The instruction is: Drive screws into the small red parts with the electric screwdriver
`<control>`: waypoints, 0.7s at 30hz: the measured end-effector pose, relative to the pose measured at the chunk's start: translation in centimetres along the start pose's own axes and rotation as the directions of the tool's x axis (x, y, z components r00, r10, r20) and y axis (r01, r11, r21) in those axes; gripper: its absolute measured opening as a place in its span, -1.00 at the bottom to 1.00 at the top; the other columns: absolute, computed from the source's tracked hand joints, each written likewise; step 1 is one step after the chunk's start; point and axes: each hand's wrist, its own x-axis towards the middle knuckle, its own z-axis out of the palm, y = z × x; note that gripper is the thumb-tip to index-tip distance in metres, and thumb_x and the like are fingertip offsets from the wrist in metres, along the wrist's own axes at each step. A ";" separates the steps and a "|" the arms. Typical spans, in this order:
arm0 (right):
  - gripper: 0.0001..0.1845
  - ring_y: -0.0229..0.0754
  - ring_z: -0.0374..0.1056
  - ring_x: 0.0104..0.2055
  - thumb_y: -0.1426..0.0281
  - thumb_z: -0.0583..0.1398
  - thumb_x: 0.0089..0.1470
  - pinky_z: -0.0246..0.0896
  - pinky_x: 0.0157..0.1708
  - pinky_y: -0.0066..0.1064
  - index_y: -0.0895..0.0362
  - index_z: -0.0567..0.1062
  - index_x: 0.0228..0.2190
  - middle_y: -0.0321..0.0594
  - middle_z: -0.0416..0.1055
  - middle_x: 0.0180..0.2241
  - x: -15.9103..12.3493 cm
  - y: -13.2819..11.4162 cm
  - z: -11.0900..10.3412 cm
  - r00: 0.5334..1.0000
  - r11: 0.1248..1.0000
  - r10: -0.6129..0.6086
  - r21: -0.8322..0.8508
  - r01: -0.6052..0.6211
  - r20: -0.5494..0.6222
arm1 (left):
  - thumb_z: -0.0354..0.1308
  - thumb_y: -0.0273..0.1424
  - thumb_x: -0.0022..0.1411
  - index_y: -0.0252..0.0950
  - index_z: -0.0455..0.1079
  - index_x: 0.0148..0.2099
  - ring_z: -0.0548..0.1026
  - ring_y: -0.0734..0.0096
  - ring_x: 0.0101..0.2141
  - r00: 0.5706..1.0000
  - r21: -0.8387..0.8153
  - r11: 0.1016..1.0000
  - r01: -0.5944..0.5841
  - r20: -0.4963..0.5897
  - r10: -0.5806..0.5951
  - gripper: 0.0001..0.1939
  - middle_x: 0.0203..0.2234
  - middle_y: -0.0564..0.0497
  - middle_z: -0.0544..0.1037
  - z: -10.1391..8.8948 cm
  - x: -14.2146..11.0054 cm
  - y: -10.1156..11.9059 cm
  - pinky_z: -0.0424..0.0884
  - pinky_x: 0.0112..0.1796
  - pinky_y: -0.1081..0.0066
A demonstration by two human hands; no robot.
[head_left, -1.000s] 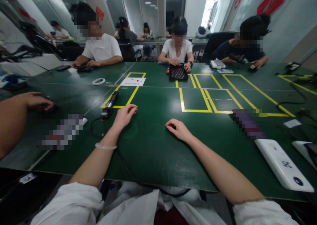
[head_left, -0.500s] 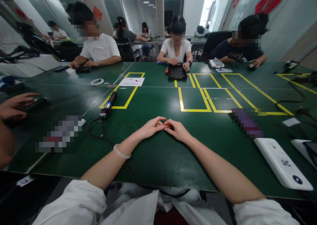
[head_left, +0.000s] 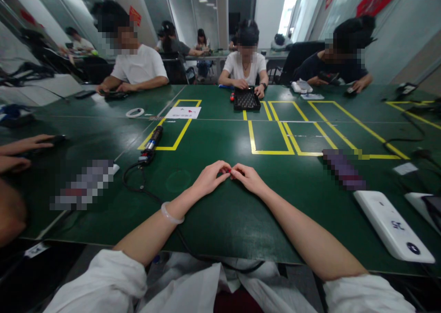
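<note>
My left hand (head_left: 210, 179) and my right hand (head_left: 248, 177) meet fingertip to fingertip on the green table (head_left: 220, 212). Between the fingertips sits a small red object (head_left: 229, 170), pinched from both sides; too little of it shows to name it. A pale bangle (head_left: 170, 214) circles my left wrist. Both forearms rest on the table, in white rolled sleeves.
A corded electric screwdriver (head_left: 151, 143) lies left of my hands, its black cable (head_left: 138, 184) looping toward me. A white device (head_left: 392, 226) lies at the right. Yellow tape boxes (head_left: 272, 138) mark the table. A black tray (head_left: 246, 100) sits before a person opposite. Another person's hand (head_left: 24, 145) is at far left.
My left hand swung right from near the screwdriver to meet my right hand, and both now pinch the small red object. The person's hand at far left shifted slightly.
</note>
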 end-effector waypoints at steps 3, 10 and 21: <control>-0.68 -0.28 0.28 -0.41 0.22 0.06 0.24 0.12 -0.35 -0.48 0.15 0.44 -0.42 -0.31 0.41 -0.46 0.2 0.3 0.0 1.000 1.000 -0.008 -0.024 0.008 -0.022 | 0.02 -0.27 0.31 -0.24 0.37 -0.07 0.47 0.36 -0.22 1.000 -0.014 1.000 0.004 0.005 -0.004 -0.77 -0.23 -0.02 0.50 0.1 -0.1 0.2 0.39 -0.15 0.36; -0.74 -0.27 0.30 -0.38 0.21 0.08 0.21 0.15 -0.34 -0.46 0.14 0.40 -0.34 -0.31 0.40 -0.43 0.3 0.8 0.2 0.999 0.997 0.013 0.082 -0.010 -0.035 | 0.06 -0.29 0.29 -0.24 0.38 -0.09 0.48 0.37 -0.23 1.000 0.011 1.000 -0.007 -0.024 0.007 -0.80 -0.24 -0.02 0.51 0.2 -0.2 -0.1 0.39 -0.15 0.36; -0.80 -0.29 0.29 -0.39 0.29 0.17 0.13 0.19 -0.35 -0.45 0.14 0.37 -0.24 -0.28 0.41 -0.37 0.2 0.7 0.4 0.999 0.989 0.032 0.144 -0.028 -0.029 | -0.08 -0.18 0.35 -0.26 0.38 -0.02 0.45 0.30 -0.12 0.999 0.182 0.983 0.017 -0.034 -0.011 -0.65 -0.14 -0.06 0.49 -2.7 0.4 -2.3 0.35 -0.07 0.32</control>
